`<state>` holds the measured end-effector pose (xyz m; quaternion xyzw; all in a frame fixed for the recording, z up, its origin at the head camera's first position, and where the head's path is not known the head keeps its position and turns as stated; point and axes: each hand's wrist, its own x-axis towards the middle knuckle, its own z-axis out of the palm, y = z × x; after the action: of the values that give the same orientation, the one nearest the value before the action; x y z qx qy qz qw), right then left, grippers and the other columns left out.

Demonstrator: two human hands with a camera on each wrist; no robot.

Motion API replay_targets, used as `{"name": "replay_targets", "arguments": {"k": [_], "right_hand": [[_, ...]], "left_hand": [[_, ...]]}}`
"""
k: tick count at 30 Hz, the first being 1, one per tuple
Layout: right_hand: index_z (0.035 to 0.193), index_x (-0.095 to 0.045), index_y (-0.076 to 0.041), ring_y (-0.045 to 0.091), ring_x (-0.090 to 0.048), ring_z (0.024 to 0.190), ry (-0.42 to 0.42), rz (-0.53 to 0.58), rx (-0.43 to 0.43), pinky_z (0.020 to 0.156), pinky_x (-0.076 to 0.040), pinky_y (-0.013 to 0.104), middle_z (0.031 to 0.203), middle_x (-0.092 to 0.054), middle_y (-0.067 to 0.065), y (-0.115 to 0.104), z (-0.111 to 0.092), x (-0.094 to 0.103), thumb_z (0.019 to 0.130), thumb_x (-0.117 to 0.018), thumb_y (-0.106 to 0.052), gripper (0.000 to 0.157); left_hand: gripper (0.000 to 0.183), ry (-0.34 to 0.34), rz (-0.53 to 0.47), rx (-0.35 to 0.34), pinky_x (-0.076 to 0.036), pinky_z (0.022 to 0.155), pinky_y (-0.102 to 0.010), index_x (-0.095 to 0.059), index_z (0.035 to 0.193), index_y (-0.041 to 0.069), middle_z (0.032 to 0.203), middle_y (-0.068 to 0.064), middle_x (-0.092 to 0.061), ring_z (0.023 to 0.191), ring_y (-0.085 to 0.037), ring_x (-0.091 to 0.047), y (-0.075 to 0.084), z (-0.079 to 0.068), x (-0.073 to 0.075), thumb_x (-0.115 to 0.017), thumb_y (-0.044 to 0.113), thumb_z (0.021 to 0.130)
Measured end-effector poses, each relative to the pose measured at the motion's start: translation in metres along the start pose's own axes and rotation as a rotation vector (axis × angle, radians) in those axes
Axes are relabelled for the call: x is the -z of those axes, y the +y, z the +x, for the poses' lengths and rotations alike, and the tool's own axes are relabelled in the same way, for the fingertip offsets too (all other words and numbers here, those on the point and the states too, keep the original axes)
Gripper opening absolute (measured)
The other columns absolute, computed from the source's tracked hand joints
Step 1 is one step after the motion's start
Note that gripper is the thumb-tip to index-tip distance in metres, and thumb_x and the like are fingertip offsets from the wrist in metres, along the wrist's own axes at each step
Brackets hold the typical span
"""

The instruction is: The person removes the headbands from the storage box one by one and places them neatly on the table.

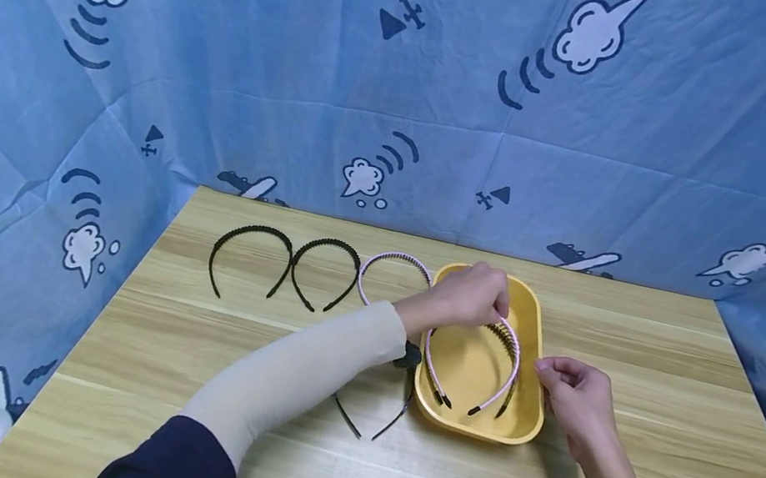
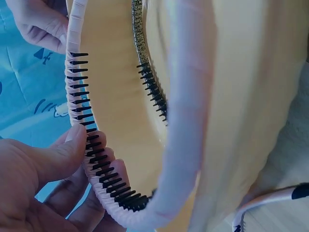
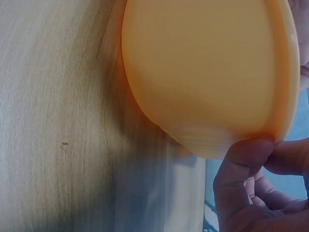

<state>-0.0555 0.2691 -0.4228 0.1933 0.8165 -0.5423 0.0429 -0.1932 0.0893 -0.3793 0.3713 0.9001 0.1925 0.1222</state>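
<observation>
My left hand (image 1: 471, 294) pinches a pink headband (image 1: 515, 350) at the top of its curve, over the yellow basket (image 1: 472, 434). In the left wrist view, black comb teeth line the inner side of this headband, and the left thumb (image 2: 63, 154) presses it against the fingers. A dark glittery headband (image 2: 139, 36) with black teeth lies inside the basket, partly hidden behind the pink one. At the basket's right side, my right hand (image 1: 580, 399) pinches the rim between thumb and fingers; the right wrist view shows this grip at the basket's edge (image 3: 289, 63).
Left of the basket, two black headbands (image 1: 256, 230) and a pink-purple headband (image 1: 399, 256) lie in a row on the wooden table (image 1: 652, 360). Another headband (image 1: 389, 426) lies partly under my left forearm. A blue patterned cloth (image 1: 453, 48) stands behind the table.
</observation>
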Motion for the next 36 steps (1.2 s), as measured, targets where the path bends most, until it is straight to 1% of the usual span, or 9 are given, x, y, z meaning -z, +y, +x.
{"name": "replay_targets", "arguments": {"k": [6, 11, 18, 22, 28, 36], "right_hand": [[0.117, -0.065, 0.013, 0.001, -0.058, 0.064, -0.003, -0.019, -0.007, 0.057, -0.053, 0.022, 0.072, -0.067, -0.013, 0.002, 0.000, 0.001, 0.105, -0.060, -0.012, 0.029], [0.121, -0.063, 0.015, 0.000, -0.059, 0.066, -0.007, -0.031, -0.007, 0.058, -0.054, 0.022, 0.074, -0.067, -0.014, 0.002, 0.000, 0.001, 0.106, -0.058, -0.012, 0.032], [0.123, -0.061, 0.016, 0.000, -0.059, 0.067, -0.018, -0.036, -0.013, 0.059, -0.054, 0.021, 0.075, -0.067, -0.014, 0.001, 0.001, 0.001, 0.107, -0.057, -0.013, 0.034], [0.125, -0.060, 0.016, -0.001, -0.058, 0.068, -0.023, -0.046, -0.017, 0.059, -0.054, 0.021, 0.077, -0.067, -0.014, 0.002, 0.001, 0.002, 0.108, -0.057, -0.015, 0.035], [0.124, -0.061, 0.015, -0.001, -0.058, 0.068, -0.017, -0.048, -0.018, 0.059, -0.053, 0.020, 0.076, -0.065, -0.014, 0.001, 0.001, 0.001, 0.107, -0.058, -0.015, 0.034], [0.123, -0.062, 0.015, -0.001, -0.057, 0.067, -0.014, -0.044, -0.013, 0.058, -0.052, 0.020, 0.075, -0.064, -0.014, 0.001, 0.001, 0.001, 0.107, -0.059, -0.016, 0.034]], "left_hand": [[0.014, 0.001, -0.009, -0.007, -0.057, 0.083, -0.018, -0.086, 0.100, 0.026, 0.106, 0.013, -0.081, 0.097, -0.004, -0.071, -0.001, -0.004, 0.005, -0.074, 0.019, 0.099], [0.013, -0.001, -0.020, -0.007, -0.058, 0.087, -0.021, -0.086, 0.102, 0.026, 0.108, 0.011, -0.081, 0.101, -0.007, -0.072, -0.001, -0.008, 0.011, -0.074, 0.019, 0.099], [0.014, 0.001, -0.021, -0.042, -0.058, 0.091, -0.021, -0.085, 0.105, 0.022, 0.110, 0.008, -0.082, 0.108, -0.010, -0.074, -0.004, -0.015, 0.020, -0.074, 0.017, 0.099], [0.013, 0.004, -0.013, -0.043, -0.058, 0.096, -0.023, -0.085, 0.105, 0.022, 0.110, 0.008, -0.082, 0.111, -0.011, -0.073, -0.006, -0.020, 0.025, -0.075, 0.018, 0.098], [0.014, 0.009, -0.004, -0.046, -0.057, 0.098, -0.025, -0.086, 0.104, 0.022, 0.111, 0.008, -0.082, 0.112, -0.011, -0.073, -0.010, -0.027, 0.030, -0.075, 0.016, 0.097], [0.011, 0.015, -0.027, -0.030, -0.059, 0.096, -0.025, -0.086, 0.103, 0.019, 0.108, 0.006, -0.083, 0.107, -0.012, -0.075, -0.019, -0.036, 0.035, -0.076, 0.017, 0.097]]}}
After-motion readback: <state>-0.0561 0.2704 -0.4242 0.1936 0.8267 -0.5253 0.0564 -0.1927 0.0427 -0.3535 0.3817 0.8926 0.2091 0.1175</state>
